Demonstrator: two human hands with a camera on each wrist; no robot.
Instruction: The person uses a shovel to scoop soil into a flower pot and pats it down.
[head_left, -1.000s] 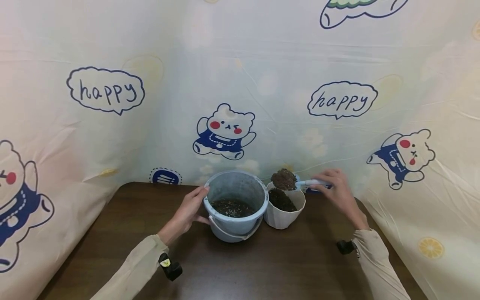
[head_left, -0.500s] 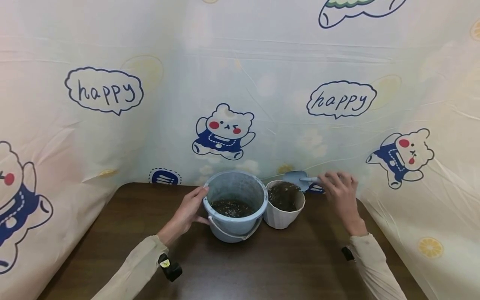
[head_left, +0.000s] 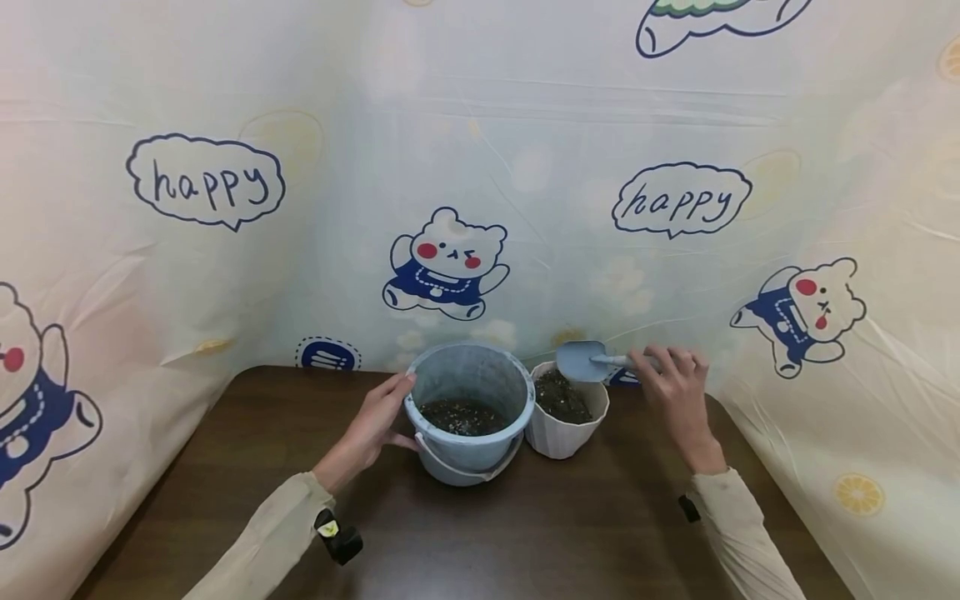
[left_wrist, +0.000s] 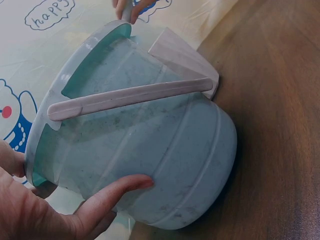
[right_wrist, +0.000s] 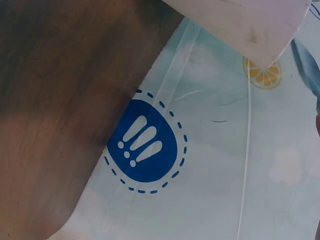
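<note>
A blue bucket [head_left: 468,454] with dark soil low inside stands on the table. My left hand [head_left: 372,423] holds its left side, with fingers at the rim and the thumb [left_wrist: 122,192] against the outer wall. Touching or very near the bucket's right side is a white faceted flower pot [head_left: 566,437] with dark soil in it. Over the pot's back rim, my right hand [head_left: 675,392] grips the handle of a small blue garden trowel [head_left: 581,361]. The trowel's blade shows no heap of soil. In the right wrist view, only a sliver of the trowel [right_wrist: 305,62] shows at the right edge.
The dark wooden table [head_left: 465,542] reaches back to a printed cloth backdrop [head_left: 555,208] right behind the bucket and pot. The bucket's pale handle [left_wrist: 130,97] hangs down at its front.
The trowel has tipped its heap of soil into the pot, and its blade is now bare above the back rim. My left hand and the bucket stay in place.
</note>
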